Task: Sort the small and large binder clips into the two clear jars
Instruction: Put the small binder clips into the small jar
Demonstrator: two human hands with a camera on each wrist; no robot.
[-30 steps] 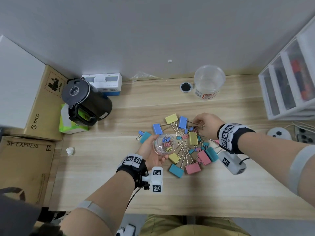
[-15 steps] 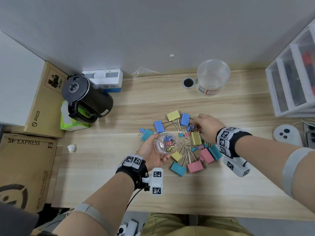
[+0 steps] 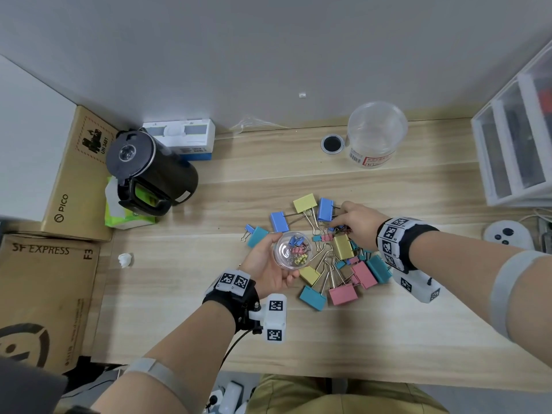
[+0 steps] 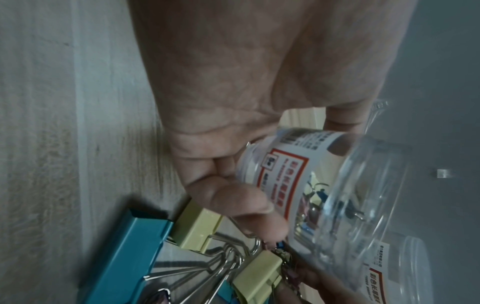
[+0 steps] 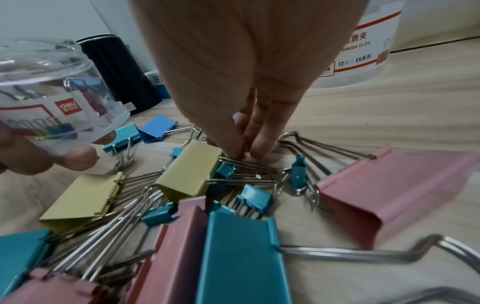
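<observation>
A: What does the left hand (image 3: 270,265) hold?
B: It grips the small clear jar (image 3: 293,250) above the desk (image 3: 179,294) middle; small clips lie inside.
A: And the right hand (image 3: 357,224)?
B: Its fingertips (image 5: 235,152) are pressed together, pinching a small clip, half hidden, in the clip pile (image 3: 334,264) mid-desk.
A: The large clear jar (image 3: 375,134)?
B: At the desk's back edge, upright.

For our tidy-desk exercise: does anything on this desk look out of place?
Yes: a crumpled white scrap lies alone on the desk's left side, apart from the clip pile, like stray litter.
</observation>
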